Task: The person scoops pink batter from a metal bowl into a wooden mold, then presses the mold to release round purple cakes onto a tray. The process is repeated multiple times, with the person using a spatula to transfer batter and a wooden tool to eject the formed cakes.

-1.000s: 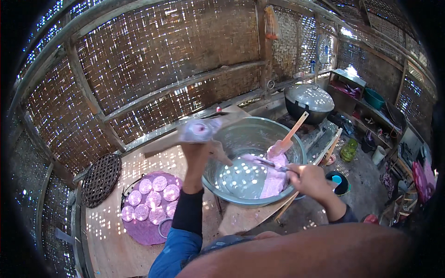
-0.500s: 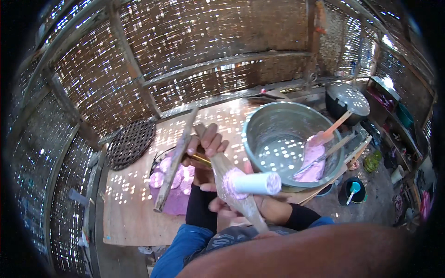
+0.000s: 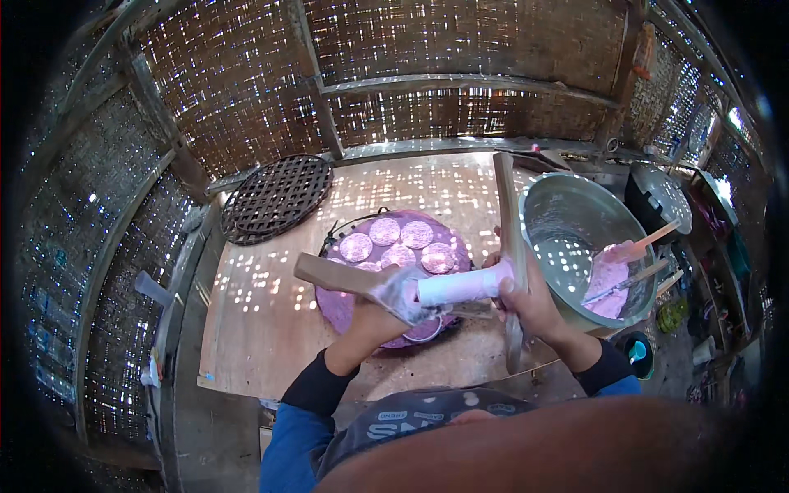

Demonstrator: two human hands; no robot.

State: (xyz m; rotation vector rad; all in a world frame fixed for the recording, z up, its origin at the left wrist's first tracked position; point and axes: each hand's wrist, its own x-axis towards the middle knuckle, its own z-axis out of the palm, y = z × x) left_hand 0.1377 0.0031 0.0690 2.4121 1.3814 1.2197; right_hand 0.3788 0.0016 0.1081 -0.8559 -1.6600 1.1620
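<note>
My left hand [image 3: 380,319] is closed around a wooden paddle [image 3: 339,274], smeared with pale pink paste at its middle. A white tube [image 3: 462,286] runs sideways from it to an upright wooden bar [image 3: 511,214]. My right hand [image 3: 532,297] grips that bar, fingers wrapped around it beside the tube's pink-smeared end. Below both hands lies a round tray with a purple sheet [image 3: 337,311], carrying several flat pink discs [image 3: 385,232]. A pale ring [image 3: 423,331] shows at the tray's near side, partly hidden by the tube and my left hand.
Right of my hands stands a large metal basin [image 3: 538,197] holding pink dough [image 3: 606,283] and an orange-handled spatula [image 3: 649,238]. A dark woven rack [image 3: 275,197] lies at the table's [image 3: 255,329] far left. Beyond the basin is a lidded pot [image 3: 657,193].
My hands have moved apart, turning the tube and wooden pieces sideways. The upright bar is now in my right hand. The view has shifted left, revealing more of the tray and discs.
</note>
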